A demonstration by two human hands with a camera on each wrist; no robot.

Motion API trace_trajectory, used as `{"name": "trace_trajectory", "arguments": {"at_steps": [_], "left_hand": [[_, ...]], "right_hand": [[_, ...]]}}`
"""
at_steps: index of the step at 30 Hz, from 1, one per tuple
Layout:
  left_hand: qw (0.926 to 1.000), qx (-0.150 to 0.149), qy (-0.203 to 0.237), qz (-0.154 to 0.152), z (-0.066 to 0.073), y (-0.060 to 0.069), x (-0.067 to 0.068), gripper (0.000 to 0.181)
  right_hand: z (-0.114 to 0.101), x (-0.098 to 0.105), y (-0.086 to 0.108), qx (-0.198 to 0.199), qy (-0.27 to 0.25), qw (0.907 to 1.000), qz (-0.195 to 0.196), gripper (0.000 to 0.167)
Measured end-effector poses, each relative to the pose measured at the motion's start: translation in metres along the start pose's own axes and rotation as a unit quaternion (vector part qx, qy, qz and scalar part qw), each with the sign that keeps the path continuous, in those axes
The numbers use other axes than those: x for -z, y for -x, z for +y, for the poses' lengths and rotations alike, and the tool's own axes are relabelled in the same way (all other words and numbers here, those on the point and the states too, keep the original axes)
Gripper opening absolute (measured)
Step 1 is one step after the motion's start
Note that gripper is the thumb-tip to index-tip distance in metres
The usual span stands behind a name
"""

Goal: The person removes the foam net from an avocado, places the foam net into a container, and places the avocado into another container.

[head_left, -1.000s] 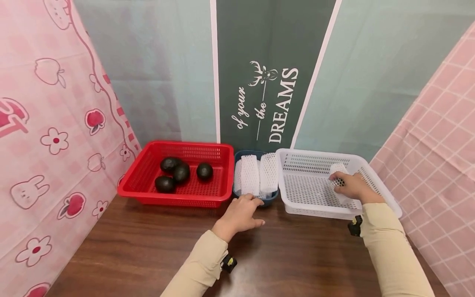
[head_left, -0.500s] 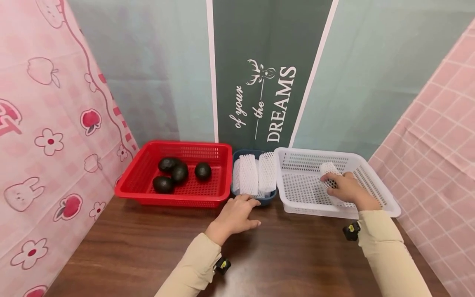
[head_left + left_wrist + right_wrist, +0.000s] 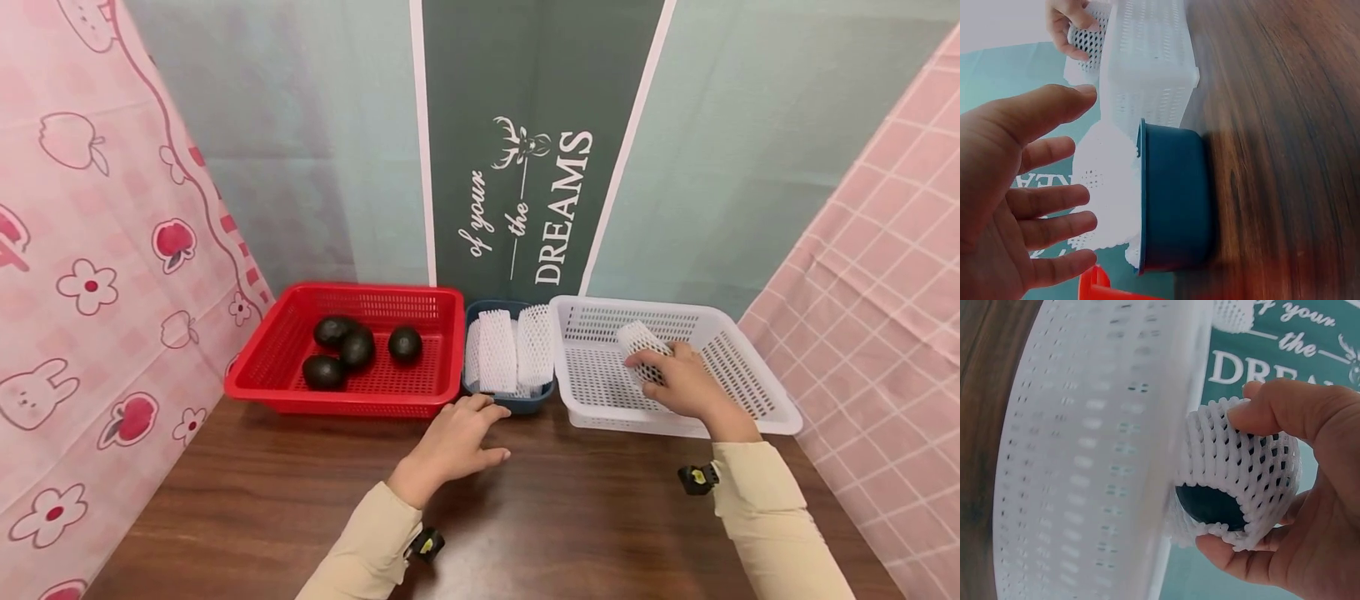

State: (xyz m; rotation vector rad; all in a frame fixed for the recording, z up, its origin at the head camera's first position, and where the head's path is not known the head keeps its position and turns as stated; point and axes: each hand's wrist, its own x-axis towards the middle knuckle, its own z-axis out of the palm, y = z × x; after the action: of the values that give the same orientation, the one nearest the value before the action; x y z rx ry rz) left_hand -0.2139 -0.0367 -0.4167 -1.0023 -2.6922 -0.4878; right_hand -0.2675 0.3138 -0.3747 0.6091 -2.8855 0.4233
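My right hand [image 3: 678, 383] grips an avocado [image 3: 1210, 505] wrapped in a white foam net sleeve [image 3: 1235, 450]. Thumb and fingers lie on either side of the net, and dark skin shows at its open end. In the head view this wrapped avocado is over the white basket [image 3: 750, 375]; whether it touches the bottom I cannot tell. My left hand [image 3: 453, 442] is held with fingers extended and holds nothing, just in front of the blue bin [image 3: 1175, 200]. Several white foam net sleeves [image 3: 497, 350] stick up from that bin.
On the left stands a red basket [image 3: 337, 400] with several dark avocados [image 3: 356, 347] in it. The blue bin sits between the red and white baskets. All three stand on a brown wooden table [image 3: 555, 500], with printed curtains behind and at both sides.
My right hand has moved left within the white basket, carrying the wrapped avocado. My left hand has drawn slightly left and back from the blue bin. The head view has shifted a little.
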Motion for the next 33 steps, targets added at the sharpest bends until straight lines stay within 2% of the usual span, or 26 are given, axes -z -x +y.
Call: {"name": "trace_trajectory", "arguments": {"at_steps": [5,11,17,22,28,33], "left_hand": [[0.9999,0.0,0.014,0.004,-0.006,0.009,0.001,0.046],[0.9994,0.019,0.028,-0.002,-0.014,0.017,0.004,0.048],[0.9989,0.025,0.038,0.011,-0.02,0.025,0.008,0.047],[0.999,0.023,0.033,0.02,-0.023,0.033,0.009,0.046],[0.9992,0.026,0.028,0.012,-0.027,0.044,0.006,0.045],[0.9989,0.037,0.026,0.009,-0.032,0.051,0.005,0.047]], "right_hand": [[-0.014,0.004,0.001,0.004,-0.021,0.9998,0.004,0.032],[-0.026,0.003,-0.001,0.026,-0.028,0.9991,0.015,0.033],[-0.038,0.003,-0.002,0.043,-0.03,0.9984,0.022,0.033],[-0.052,0.002,-0.004,0.054,-0.028,0.998,0.014,0.035],[-0.068,-0.001,-0.007,0.082,-0.023,0.9962,0.014,0.036],[-0.078,-0.005,-0.008,0.086,-0.024,0.996,0.003,0.036]]}}
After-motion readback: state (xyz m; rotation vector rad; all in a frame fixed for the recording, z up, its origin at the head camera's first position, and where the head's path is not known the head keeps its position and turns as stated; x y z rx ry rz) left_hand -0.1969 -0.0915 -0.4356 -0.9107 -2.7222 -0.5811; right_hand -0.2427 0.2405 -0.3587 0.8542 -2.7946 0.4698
